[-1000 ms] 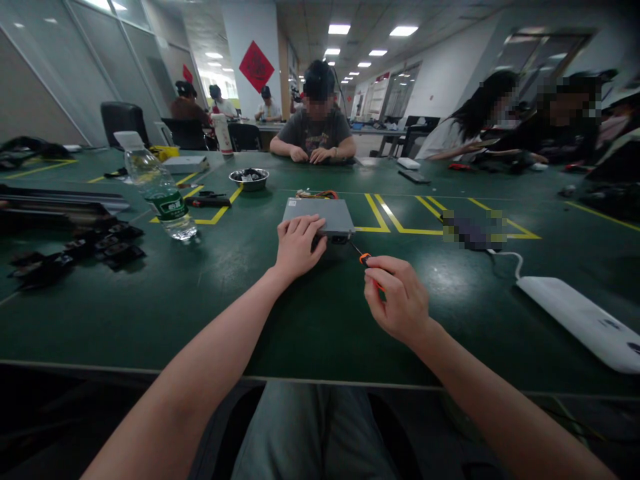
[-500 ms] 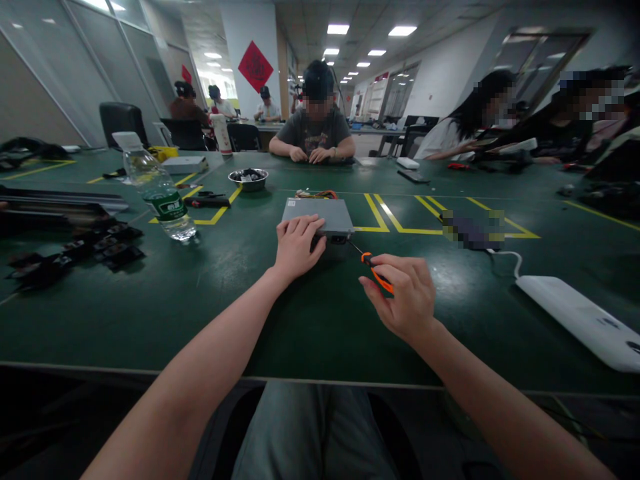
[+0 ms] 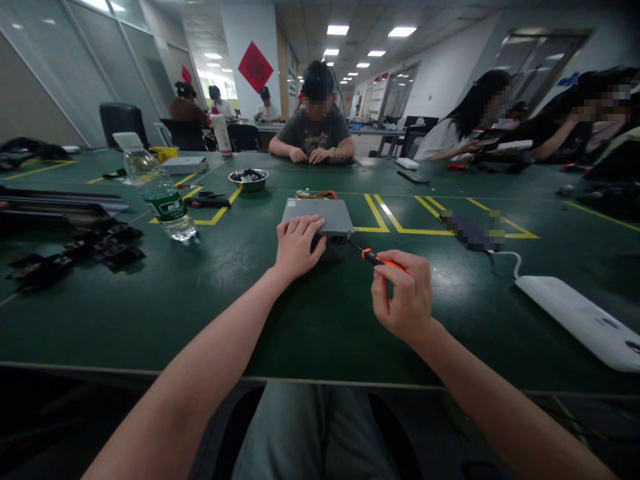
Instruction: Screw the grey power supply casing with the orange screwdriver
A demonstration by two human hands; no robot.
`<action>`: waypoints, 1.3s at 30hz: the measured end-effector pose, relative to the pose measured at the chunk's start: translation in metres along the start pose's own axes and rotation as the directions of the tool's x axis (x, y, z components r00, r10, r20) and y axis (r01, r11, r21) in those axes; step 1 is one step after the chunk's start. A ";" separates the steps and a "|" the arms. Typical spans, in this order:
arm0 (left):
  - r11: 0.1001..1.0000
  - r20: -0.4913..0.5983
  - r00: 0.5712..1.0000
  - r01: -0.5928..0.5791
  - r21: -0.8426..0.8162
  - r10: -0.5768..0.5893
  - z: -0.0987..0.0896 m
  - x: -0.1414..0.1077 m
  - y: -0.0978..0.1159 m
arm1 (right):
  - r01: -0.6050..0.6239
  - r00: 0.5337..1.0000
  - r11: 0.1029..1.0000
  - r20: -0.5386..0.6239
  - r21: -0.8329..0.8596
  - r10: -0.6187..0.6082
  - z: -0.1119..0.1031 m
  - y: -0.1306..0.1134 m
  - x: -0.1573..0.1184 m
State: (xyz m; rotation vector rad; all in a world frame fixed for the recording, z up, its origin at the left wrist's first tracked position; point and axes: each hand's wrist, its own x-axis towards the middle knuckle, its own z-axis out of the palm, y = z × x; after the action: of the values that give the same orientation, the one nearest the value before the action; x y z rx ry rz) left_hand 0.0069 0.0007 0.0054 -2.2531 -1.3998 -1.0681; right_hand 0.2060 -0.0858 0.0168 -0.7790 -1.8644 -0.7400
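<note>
over the last second the right hand (image 3: 404, 293) has loosened, its thumb swinging away from the handle, then closed again; it now grips the orange-and-black screwdriver (image 3: 381, 258), whose handle lies flatter than before. the grey power supply unit (image 3: 330, 210) has not shifted: it sits on the green table (image 3: 325, 340), straight ahead, wires (image 3: 318, 195) at its far side. the left hand (image 3: 299, 245) stays laid over its near left part, fingers extended. this looks like a re-grip between turns, the shaft pointing at the unit's near right corner; tip contact can't be told.
</note>
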 end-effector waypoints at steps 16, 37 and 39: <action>1.000 0.011 1.000 0.011 -0.014 -0.010 -0.001 0.000 0.001 | -0.051 0.998 0.994 0.044 0.094 0.047 0.003 0.002 -0.004; 1.000 0.004 1.000 0.010 -0.007 -0.009 -0.001 -0.001 0.001 | -0.041 0.999 0.991 0.007 0.128 0.041 0.003 0.000 -0.003; 1.000 0.009 1.000 0.014 -0.010 -0.013 -0.001 0.000 0.000 | -0.058 0.998 0.989 0.025 0.134 0.055 0.003 0.000 -0.003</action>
State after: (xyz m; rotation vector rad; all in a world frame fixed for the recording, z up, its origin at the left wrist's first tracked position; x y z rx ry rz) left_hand 0.0069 -0.0003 0.0056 -2.2612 -1.4181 -1.0731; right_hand 0.2054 -0.0840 0.0133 -0.7522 -1.8823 -0.5662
